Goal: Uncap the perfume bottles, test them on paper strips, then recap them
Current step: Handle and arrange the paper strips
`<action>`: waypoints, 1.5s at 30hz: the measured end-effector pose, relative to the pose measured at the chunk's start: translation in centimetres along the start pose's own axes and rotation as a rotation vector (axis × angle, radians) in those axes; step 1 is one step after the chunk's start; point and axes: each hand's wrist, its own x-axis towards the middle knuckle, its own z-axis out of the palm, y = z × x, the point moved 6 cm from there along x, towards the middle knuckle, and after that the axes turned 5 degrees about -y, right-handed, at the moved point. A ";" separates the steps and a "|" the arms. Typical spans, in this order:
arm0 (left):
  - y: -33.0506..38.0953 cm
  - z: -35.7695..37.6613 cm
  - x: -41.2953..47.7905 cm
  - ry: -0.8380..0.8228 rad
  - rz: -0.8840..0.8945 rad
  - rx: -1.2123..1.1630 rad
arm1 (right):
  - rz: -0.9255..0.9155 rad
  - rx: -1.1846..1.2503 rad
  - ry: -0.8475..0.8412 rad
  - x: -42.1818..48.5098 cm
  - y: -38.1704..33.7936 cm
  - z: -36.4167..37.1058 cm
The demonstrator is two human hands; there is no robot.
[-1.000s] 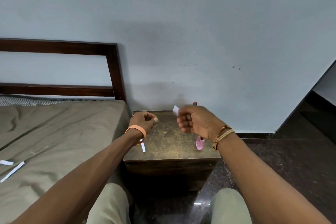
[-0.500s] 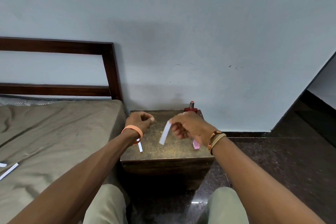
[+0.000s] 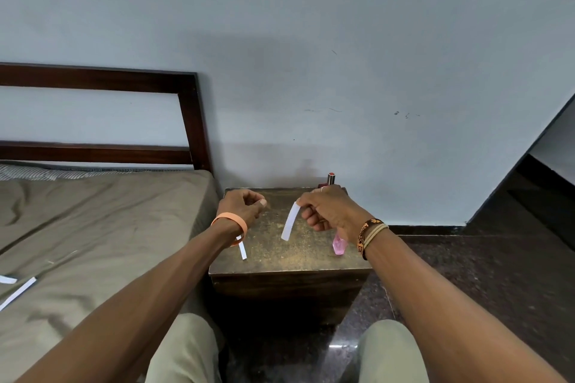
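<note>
My right hand pinches the top end of a white paper strip, which hangs down over the small brown bedside table. A pink perfume bottle is on the table, half hidden behind my right wrist. The cap of a dark red bottle shows behind my right hand at the table's back edge. My left hand hovers over the table's left side with fingers curled and thumb on the forefinger; nothing shows in it. Another white strip lies below my left wrist.
A bed with an olive sheet adjoins the table on the left, with two paper strips near its edge. The dark wooden headboard and the wall stand close behind. Dark stone floor lies to the right. My knees are below.
My right hand has come down from near my face to above the table, so the strip now hangs full length. My left hand has stayed in place.
</note>
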 end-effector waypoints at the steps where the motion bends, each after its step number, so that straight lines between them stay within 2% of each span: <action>1: 0.0 -0.2 0.1 0.003 -0.001 -0.002 | -0.010 0.049 -0.024 0.0 -0.1 0.0; 4: -0.2 -0.6 0.5 0.017 -0.010 -0.026 | -0.036 0.474 -0.214 -0.4 -1.3 0.2; 5: -0.2 -0.7 0.5 0.020 -0.013 -0.030 | -0.034 0.507 -0.215 -0.4 -1.5 0.1; 6: -0.1 -0.7 0.5 0.022 -0.013 -0.035 | -0.027 0.386 -0.166 -0.2 -1.4 -0.1; 8: 0.0 -0.8 0.4 0.026 -0.006 -0.023 | -0.008 -0.088 -0.026 -0.2 -1.3 -0.3; 9: 0.2 -0.8 0.4 0.029 -0.003 -0.013 | -0.029 -0.150 -0.008 -0.2 -1.5 -0.2; 10: 0.3 -0.8 0.4 0.032 -0.001 -0.014 | -0.056 -0.073 -0.028 -0.2 -1.7 0.0; 13: 0.3 -1.0 0.4 0.039 -0.001 -0.033 | -0.120 0.468 -0.162 -0.4 -3.1 0.1; 14: 0.3 -1.0 0.4 0.042 0.000 -0.036 | -0.121 0.532 -0.173 -0.3 -3.4 -0.1; 15: 0.2 -1.1 0.3 0.046 0.000 -0.038 | -0.096 0.483 -0.150 -0.2 -3.4 -0.1; 18: 0.2 -1.3 0.3 0.046 0.003 -0.035 | -0.025 -0.118 -0.008 -0.5 -2.6 0.0; 19: 0.3 -1.3 0.3 0.042 0.003 -0.037 | -0.040 -0.128 -0.015 -0.4 -2.5 0.2; 20: 0.3 -1.3 0.3 0.039 0.002 -0.041 | -0.063 -0.023 -0.056 -0.4 -2.5 0.4; 22: 0.2 -1.3 0.3 0.039 0.001 -0.041 | -0.090 0.376 -0.183 -0.5 -3.0 0.7; 23: 0.2 -1.3 0.2 0.039 0.003 -0.036 | -0.088 0.499 -0.221 -0.4 -3.0 0.8; 24: 0.0 -1.4 0.1 0.042 0.005 -0.030 | -0.071 0.508 -0.218 -0.1 -2.8 0.7; 27: -0.5 -1.5 0.2 0.042 0.004 -0.025 | -0.013 -0.040 -0.066 -0.2 -1.6 0.6; 28: -0.6 -1.5 0.2 0.039 0.007 -0.019 | -0.021 -0.046 -0.051 -0.2 -1.5 0.6; 29: -0.6 -1.5 0.3 0.039 0.011 -0.017 | -0.027 0.078 -0.084 -0.1 -1.5 0.7; 31: -0.7 -1.6 0.3 0.044 0.012 -0.015 | -0.062 0.473 -0.175 -0.2 -2.3 0.6; 32: -0.7 -1.7 0.2 0.044 0.008 -0.014 | -0.077 0.581 -0.192 -0.1 -2.6 0.3; 33: -0.7 -1.7 0.1 0.042 0.006 -0.016 | -0.069 0.568 -0.178 0.1 -2.6 0.1; 34: -0.8 -1.7 0.1 0.042 0.003 -0.017 | -0.043 0.416 -0.132 0.3 -2.2 0.0; 36: -0.8 -1.6 0.1 0.044 -0.002 -0.025 | 0.032 -0.059 -0.072 0.2 -1.1 0.4; 37: -0.8 -1.5 0.2 0.042 -0.002 -0.027 | 0.042 -0.163 -0.079 0.0 -0.8 0.7; 39: -0.5 -1.3 0.1 0.038 0.001 -0.029 | -0.018 -0.046 -0.111 -0.1 -0.9 1.1; 42: -0.5 -1.2 0.0 0.037 -0.005 -0.022 | -0.080 0.466 -0.230 -0.5 -2.4 0.9; 43: -0.5 -1.2 0.0 0.031 -0.006 -0.019 | -0.079 0.509 -0.239 -0.5 -2.8 0.8; 44: -0.5 -1.2 0.0 0.023 -0.004 -0.020 | -0.065 0.422 -0.201 -0.5 -2.9 0.7; 45: -0.6 -1.2 0.0 0.020 -0.003 -0.022 | -0.045 0.199 -0.134 -0.5 -2.7 0.5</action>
